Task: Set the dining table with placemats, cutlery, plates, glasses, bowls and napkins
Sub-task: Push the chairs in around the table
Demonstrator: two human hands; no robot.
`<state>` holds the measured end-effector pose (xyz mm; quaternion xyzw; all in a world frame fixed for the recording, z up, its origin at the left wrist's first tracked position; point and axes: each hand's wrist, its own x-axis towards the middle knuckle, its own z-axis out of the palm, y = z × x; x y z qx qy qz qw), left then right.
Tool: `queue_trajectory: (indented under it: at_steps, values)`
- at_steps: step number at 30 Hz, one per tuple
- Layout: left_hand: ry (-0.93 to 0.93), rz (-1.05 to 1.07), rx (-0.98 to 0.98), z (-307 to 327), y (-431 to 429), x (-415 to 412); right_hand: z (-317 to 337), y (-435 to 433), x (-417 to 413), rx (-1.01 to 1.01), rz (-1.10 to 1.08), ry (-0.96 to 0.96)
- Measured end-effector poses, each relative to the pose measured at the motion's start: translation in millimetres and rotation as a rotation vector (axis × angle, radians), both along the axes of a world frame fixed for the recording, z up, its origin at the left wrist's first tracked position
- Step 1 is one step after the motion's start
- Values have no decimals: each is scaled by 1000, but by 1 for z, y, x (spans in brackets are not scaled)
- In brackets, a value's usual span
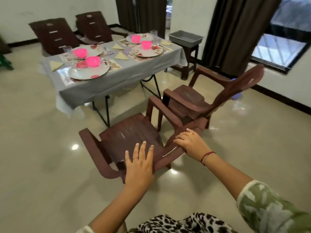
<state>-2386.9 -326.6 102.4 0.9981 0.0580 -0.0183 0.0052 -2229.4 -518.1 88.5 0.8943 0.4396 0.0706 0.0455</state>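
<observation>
The surface [117, 78] at eleven o'clock looks fully laid; only seating seems left. My left hand [139, 163] lies open on the chair [127, 137], right hand [191, 144] gripping its back.

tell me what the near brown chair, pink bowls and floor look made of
Near brown chair: moulded plastic by the look, semi-gloss, one-piece ribbed seat with streaky highlights.
Pink bowls: probably translucent plastic; they glow bright and evenly.
Floor: polished tile or stone, cannot tell which; it mirrors lights and chair legs.
</observation>
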Motion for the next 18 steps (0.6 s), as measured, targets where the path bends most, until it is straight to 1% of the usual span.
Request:
queue_trajectory:
  at_steps: [3, 6, 8, 12, 14, 18]
  values:
    - [21, 70, 16, -1, -2, 3, -1, 6, 11, 36, 64, 29]
    - [25, 55, 53, 3, 4, 11, -3, 15, 23, 65, 78, 7]
    - [57, 44, 36, 10, 7, 17, -4, 19, 27, 60, 69, -28]
    - [78, 58, 82, 9, 32, 42, -7, 47, 52, 93, 94, -37]
    - [61, 63, 80, 11, 40, 53, -2, 55, 60, 116, 88, -69]
    - [65, 90, 80, 7, 68, 90, 0, 86, 100, 121, 118, -61]
